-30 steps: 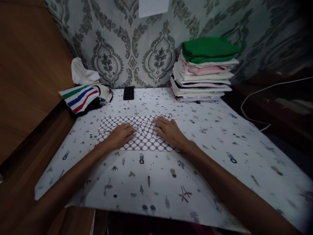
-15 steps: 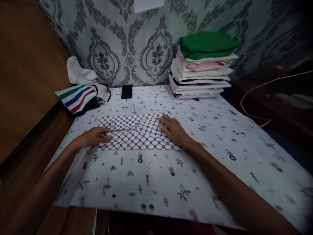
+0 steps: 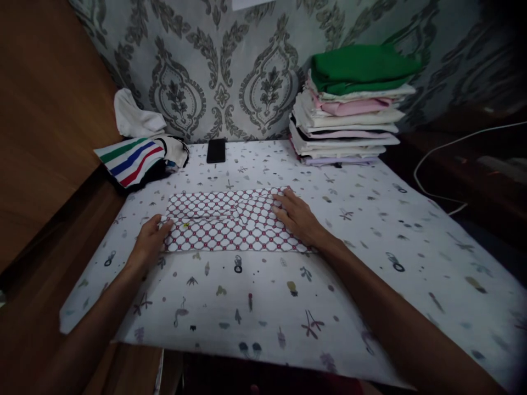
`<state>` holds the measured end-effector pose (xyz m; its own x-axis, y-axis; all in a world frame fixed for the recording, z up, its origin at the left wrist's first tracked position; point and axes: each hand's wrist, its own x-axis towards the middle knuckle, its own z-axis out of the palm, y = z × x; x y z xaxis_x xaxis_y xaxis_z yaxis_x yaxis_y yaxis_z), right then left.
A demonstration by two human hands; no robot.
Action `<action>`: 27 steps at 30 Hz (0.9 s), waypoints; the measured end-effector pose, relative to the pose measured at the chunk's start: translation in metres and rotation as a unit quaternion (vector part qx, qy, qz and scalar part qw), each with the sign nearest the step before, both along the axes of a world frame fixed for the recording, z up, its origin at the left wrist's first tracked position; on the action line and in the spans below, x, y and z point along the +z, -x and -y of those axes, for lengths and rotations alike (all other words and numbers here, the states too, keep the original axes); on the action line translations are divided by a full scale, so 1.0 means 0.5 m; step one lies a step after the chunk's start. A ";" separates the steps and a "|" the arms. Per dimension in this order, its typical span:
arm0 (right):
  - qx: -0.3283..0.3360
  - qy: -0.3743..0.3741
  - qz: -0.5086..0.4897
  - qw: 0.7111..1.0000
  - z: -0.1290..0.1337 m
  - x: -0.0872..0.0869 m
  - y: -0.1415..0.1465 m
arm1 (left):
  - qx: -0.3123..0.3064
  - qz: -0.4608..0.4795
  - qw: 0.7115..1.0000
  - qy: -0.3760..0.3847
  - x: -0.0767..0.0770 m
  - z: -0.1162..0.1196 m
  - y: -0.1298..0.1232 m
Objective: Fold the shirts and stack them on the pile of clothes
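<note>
A white cloth with a red and dark lattice pattern [image 3: 214,233] lies folded into a long flat strip on the printed table cover [image 3: 255,280]. At its left end is my left hand [image 3: 149,239], thumb and fingers around the edge of the cloth. My right hand [image 3: 298,218] rests over the right end, palm down, with its fingers apart on the fabric. A small yellow mark shows on the cloth near its left end.
A tall stack of folded clothes [image 3: 346,118], green on top, stands at the back right. A black phone [image 3: 216,151] lies by the wall. Striped cloth [image 3: 132,162] and white cloth [image 3: 135,115] are heaped at the back left. A white cable [image 3: 424,159] hangs at the right.
My left hand has drawn back leftward from the top of the patterned cloth to its left edge. My right hand stays on the right end. The view has shifted slightly.
</note>
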<state>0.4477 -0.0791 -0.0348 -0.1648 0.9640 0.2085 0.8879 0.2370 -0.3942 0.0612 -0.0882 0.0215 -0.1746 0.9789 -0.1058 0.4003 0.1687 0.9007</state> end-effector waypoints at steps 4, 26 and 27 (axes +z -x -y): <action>-0.002 0.003 0.031 1.000 0.003 0.006 0.006 | -0.033 -0.103 0.994 -0.025 0.001 0.003 0.008; 0.005 -0.034 0.043 0.998 0.002 -0.013 -0.001 | -0.065 -0.426 0.902 -0.013 0.006 0.025 0.012; 0.007 -0.036 0.045 0.998 0.001 -0.014 -0.001 | -0.062 -0.423 0.904 -0.012 0.005 0.026 0.013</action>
